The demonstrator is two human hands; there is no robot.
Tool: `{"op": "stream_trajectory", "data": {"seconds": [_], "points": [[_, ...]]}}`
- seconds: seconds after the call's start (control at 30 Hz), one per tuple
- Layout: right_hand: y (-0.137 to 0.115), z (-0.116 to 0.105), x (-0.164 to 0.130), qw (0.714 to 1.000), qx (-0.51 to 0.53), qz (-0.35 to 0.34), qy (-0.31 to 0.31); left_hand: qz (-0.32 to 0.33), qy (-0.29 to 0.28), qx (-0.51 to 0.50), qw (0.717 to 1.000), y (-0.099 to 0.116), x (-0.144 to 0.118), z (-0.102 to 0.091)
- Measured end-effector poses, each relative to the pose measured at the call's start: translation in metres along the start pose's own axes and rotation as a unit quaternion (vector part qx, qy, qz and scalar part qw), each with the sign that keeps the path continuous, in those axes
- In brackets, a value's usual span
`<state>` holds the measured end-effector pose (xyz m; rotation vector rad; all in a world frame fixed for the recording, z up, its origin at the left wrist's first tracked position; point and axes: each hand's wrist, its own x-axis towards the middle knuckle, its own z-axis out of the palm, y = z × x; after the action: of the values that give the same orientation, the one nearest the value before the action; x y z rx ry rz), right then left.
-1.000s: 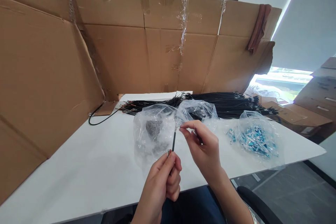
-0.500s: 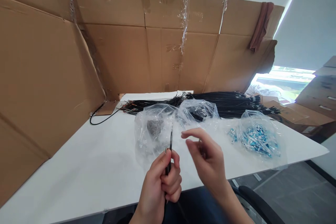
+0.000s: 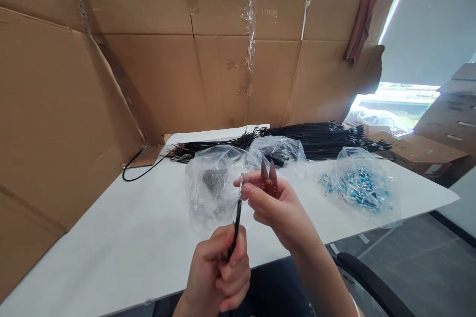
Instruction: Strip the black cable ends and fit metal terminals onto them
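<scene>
My left hand (image 3: pixel 219 272) grips a thin black cable (image 3: pixel 237 218) upright above the near edge of the white table (image 3: pixel 111 237). The cable's stripped tip points up. My right hand (image 3: pixel 277 205) pinches that tip with thumb and forefinger, and it also holds a small pair of snips (image 3: pixel 268 176) whose two blades stick up past the fingers. Both hands hover over the table in front of a clear plastic bag (image 3: pixel 211 188) that holds small grey parts.
A long pile of black cables (image 3: pixel 316 138) lies across the back of the table. Another clear bag (image 3: pixel 278 151) and a bag of blue parts (image 3: pixel 359 188) sit to the right. Taped cardboard walls (image 3: pixel 156 69) enclose the left and back. A black chair arm (image 3: pixel 372 290) is lower right.
My right hand moved left to the cable's tip and pinched it; the snips' blades now show above the fingers. My left hand slid lower down the cable.
</scene>
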<state>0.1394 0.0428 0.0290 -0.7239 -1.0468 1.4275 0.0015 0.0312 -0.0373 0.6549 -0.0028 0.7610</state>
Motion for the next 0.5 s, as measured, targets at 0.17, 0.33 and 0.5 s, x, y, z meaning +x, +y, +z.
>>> {"op": "stream_trajectory", "data": {"seconds": [0.17, 0.33, 0.5], "points": [[0.004, 0.002, 0.000, 0.998, 0.057, 0.022, -0.014, 0.009, -0.043, -0.016, 0.999, -0.003, 0.000, 0.000], [0.026, 0.006, -0.006, 0.986, 0.147, 0.080, -0.025, 0.044, -0.039, 0.005, 0.998, -0.002, -0.004, 0.003], [0.028, 0.005, -0.011, 0.986, 0.141, 0.090, -0.019, 0.033, 0.039, 0.106, 0.993, 0.008, -0.012, 0.010]]}}
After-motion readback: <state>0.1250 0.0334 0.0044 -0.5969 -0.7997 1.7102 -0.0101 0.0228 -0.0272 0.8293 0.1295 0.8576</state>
